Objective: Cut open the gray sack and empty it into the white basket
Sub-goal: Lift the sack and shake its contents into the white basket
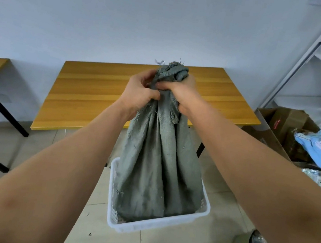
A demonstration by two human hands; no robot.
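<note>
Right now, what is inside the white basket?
The sack's lower end sits inside the basket, with grey-speckled contents at the corners. The sack covers the rest.

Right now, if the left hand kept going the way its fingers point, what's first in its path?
The left hand points across to the right, so it would first meet the gray sack neck it already grips, then the right hand just past that. Depth is unclear.

Soft, even daylight fills my view, with faint shadows on the floor (216, 202). Wide-angle bending curves the shelf (316, 50) at the edge; my forearms look slightly blurred.
</note>
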